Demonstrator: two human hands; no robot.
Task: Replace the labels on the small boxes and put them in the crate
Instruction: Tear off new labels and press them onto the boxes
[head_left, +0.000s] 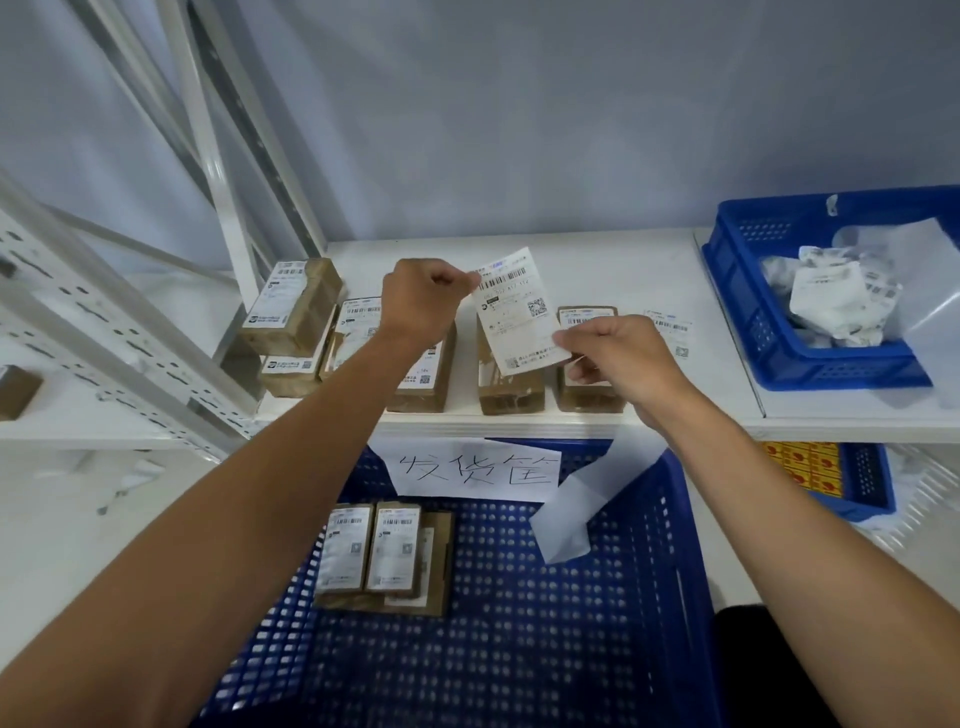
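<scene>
A white shipping label (519, 306) is held in the air above the shelf. My left hand (423, 304) pinches its top left corner and my right hand (618, 358) pinches its lower right edge. Under it lies a bare brown box (511, 392). A second brown box (589, 389) lies partly behind my right hand. Several labelled boxes (296, 312) are stacked to the left on the shelf. The big blue crate (519, 623) below holds three labelled boxes (384, 556) and a strip of backing paper (571, 514).
A loose label (675, 330) lies on the white shelf (597, 265) to the right. A smaller blue crate (769, 332) at the right holds crumpled old labels. A paper sign (478, 467) hangs on the big crate's far wall. White rack posts (223, 182) stand at the left.
</scene>
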